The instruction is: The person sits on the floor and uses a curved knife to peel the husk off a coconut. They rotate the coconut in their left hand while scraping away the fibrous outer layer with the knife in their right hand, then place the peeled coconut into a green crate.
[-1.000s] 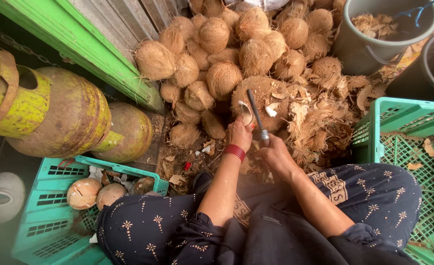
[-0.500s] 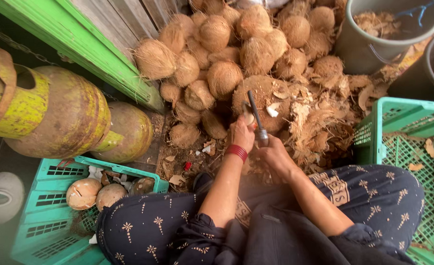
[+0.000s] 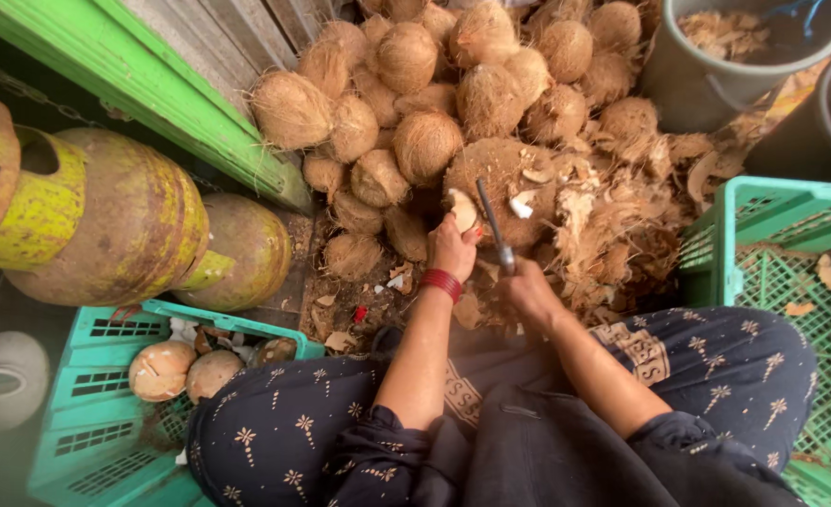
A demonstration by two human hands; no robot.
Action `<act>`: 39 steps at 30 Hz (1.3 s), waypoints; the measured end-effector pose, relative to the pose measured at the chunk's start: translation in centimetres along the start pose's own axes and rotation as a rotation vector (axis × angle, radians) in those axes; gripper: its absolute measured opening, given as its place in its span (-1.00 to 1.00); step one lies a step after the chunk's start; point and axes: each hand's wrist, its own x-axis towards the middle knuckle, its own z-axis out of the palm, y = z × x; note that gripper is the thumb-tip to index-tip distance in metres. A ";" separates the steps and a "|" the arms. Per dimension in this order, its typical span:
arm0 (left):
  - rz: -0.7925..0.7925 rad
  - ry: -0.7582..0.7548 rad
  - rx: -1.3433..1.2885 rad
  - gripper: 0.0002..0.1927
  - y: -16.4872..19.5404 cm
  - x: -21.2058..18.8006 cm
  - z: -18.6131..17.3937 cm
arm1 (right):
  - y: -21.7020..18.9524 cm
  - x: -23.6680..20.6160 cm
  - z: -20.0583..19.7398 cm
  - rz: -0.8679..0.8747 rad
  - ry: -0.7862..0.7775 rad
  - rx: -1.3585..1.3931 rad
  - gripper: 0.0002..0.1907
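The left hand (image 3: pixel 453 246) is clamped on a coconut (image 3: pixel 505 183), steadying it at 12 o'clock; the right hand (image 3: pixel 526 286) grips the knife (image 3: pixel 493 225), blade angled onto the husk for peeling.

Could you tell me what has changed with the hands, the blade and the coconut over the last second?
The right hand has drawn the blade back toward the body, so its tip now lies lower on the big coconut. The left hand has slid down too, and a pale piece now shows at its fingers. The coconut pile, crates and gas cylinders have stayed put.
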 end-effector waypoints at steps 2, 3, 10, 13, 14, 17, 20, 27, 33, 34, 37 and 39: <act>0.065 -0.002 0.053 -0.68 0.0 -0.3 -0.2 | 0.0 -0.1 -0.4 -0.084 0.035 -0.010 -0.86; 0.102 0.008 0.087 -0.67 0.0 -0.1 -0.6 | -0.2 -0.1 -0.4 -0.102 0.042 -0.029 -0.83; 0.067 -0.028 0.125 -0.66 0.6 0.7 -1.3 | -1.6 0.3 -0.8 -0.043 0.019 -0.100 -0.82; 0.086 -0.039 0.171 -0.68 0.6 0.9 -1.4 | -1.1 0.7 -0.6 -0.012 0.013 -0.152 -0.81; 0.082 -0.041 0.133 -0.68 0.7 0.9 -1.4 | -0.9 0.8 -0.5 -0.008 0.013 -0.175 -0.81; 0.050 -0.047 0.117 -0.67 1.0 0.4 -1.5 | -0.5 0.5 0.0 -0.070 0.064 -0.159 -0.81; 0.034 -0.048 0.114 -0.67 1.3 -0.2 -1.5 | -1.1 -0.4 -0.4 0.001 0.059 -0.175 -0.85; 0.109 0.035 0.110 -0.72 -0.2 -0.6 0.3 | -1.6 -2.8 -0.6 -0.337 0.118 -0.165 -0.82; 0.128 0.036 0.016 -0.75 -1.7 -0.3 1.2 | -0.9 -0.8 0.1 -0.071 0.095 -0.204 -0.88; 0.141 0.051 0.054 -0.75 -1.8 -0.4 1.1 | -0.8 -0.8 0.0 -0.071 0.062 -0.174 -0.87; 0.168 0.066 0.115 -0.73 -1.6 -0.6 1.0 | -0.8 -0.6 -1.0 -0.081 0.056 -0.172 -0.83; 0.125 0.032 0.131 -0.74 -1.2 -0.6 1.1 | -0.7 -0.3 -1.2 -0.075 0.063 -0.181 -0.82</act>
